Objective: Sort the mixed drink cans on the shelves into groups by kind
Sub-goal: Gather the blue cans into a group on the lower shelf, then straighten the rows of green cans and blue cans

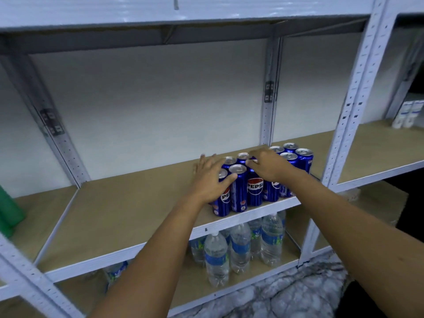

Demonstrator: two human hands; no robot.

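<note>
Blue cola cans (254, 191) standing upright as one tight cluster at the right end of the middle shelf (128, 216), near its front edge. We see the left hand (210, 177) laid against the left flank of the cluster, fingers spread and fairly straight over the tops and sides of the nearest cans, gripping none of them. The right hand (267, 165) arches over the middle of the group with fingers bent down among the can tops; whether it pinches a single can or merely presses on several, we cannot tell (the fingertips are hidden behind the rims). Every can in this cluster appears to be of one kind, so we judge the step in hand to be squaring up a finished group. To do it well, we would push low on the can bodies rather than at the rims, bring both palms inward together, and keep the front row back from the shelf edge, since tall slim cans tip readily. Water bottles (241, 244) stand on the shelf below.
</note>
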